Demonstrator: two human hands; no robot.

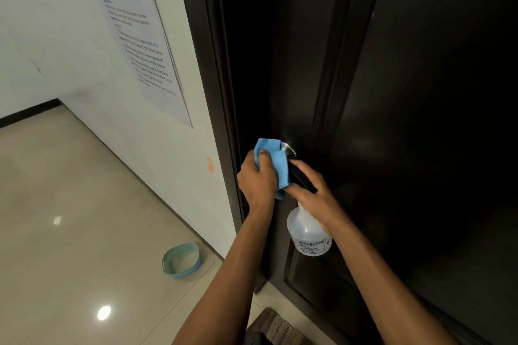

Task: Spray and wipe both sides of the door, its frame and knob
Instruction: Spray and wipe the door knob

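A dark brown door (420, 92) fills the right half of the view, set in a matching dark frame (204, 64). Its silver knob (289, 149) shows partly, the rest hidden under a blue cloth (276, 161). My left hand (259, 176) grips the cloth and holds it wrapped against the knob. Right beside it, my right hand (314, 193) holds a clear spray bottle (308, 232) by its black head, the bottle hanging down in front of the door.
A white wall with a printed paper sheet (140, 45) stands left of the frame. A teal round basin (181, 260) sits on the glossy tiled floor by the wall. A woven doormat (276, 328) lies at the door's foot.
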